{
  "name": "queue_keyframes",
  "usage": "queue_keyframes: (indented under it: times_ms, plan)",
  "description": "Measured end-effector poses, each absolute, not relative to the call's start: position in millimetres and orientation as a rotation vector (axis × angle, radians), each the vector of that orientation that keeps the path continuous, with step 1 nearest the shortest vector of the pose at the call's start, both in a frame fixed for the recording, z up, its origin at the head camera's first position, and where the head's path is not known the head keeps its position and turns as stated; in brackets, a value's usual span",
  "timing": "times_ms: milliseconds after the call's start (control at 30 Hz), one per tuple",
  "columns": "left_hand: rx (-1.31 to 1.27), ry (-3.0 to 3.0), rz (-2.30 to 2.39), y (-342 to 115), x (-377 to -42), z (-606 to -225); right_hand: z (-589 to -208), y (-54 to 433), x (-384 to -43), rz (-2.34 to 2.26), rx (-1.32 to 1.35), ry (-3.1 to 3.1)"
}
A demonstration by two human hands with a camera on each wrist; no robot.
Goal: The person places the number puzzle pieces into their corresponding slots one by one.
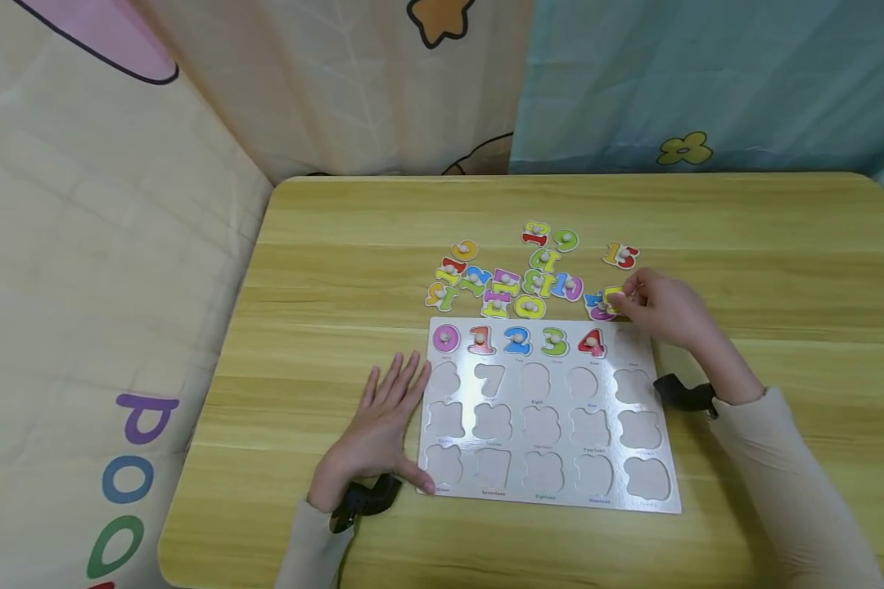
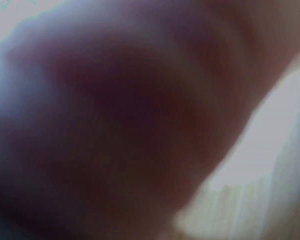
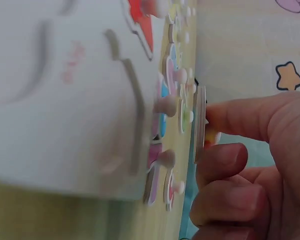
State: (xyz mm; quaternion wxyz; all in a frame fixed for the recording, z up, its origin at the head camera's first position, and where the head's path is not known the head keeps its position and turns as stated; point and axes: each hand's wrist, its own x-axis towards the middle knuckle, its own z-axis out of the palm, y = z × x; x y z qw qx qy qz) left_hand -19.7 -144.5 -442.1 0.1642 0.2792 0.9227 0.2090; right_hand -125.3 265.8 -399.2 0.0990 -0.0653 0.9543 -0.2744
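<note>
A white number puzzle board (image 1: 457,470) lies on the table, with pieces 0, 1, 2, 3 and 4 in its top row and bare recesses below. My left hand (image 1: 383,425) rests at its left edge, fingers spread and thumb on the lower left corner. Thumb and finger of my right hand (image 1: 666,309) pinch a yellow number puzzle piece (image 1: 614,300) above the board's top right corner. Edge-on in the right wrist view, that puzzle piece (image 3: 200,125) hides its digit. Close by lies a blue and purple piece (image 1: 599,310), partly covered.
Several loose number pieces (image 1: 504,281) with knobs lie clustered behind the board. A 15 piece (image 1: 622,256) sits apart at the right. Wooden tabletop (image 1: 309,286) surrounds everything, and printed curtains (image 1: 383,90) hang behind. Blurred skin fills most of the left wrist view.
</note>
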Motion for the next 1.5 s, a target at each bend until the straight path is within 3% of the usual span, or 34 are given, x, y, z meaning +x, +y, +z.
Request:
queue_keyframes:
  times_ms: [500, 1500]
  plan:
    - [0.803, 2.632, 0.598, -144.9, -19.7, -442.0, -409.7, 277.0, -81.2, -0.736, -0.209, 2.774]
    - [0.827, 2.647, 0.596, -146.1, -20.3, -443.1, -404.9, 271.4, -76.2, -0.615, -0.100, 2.750]
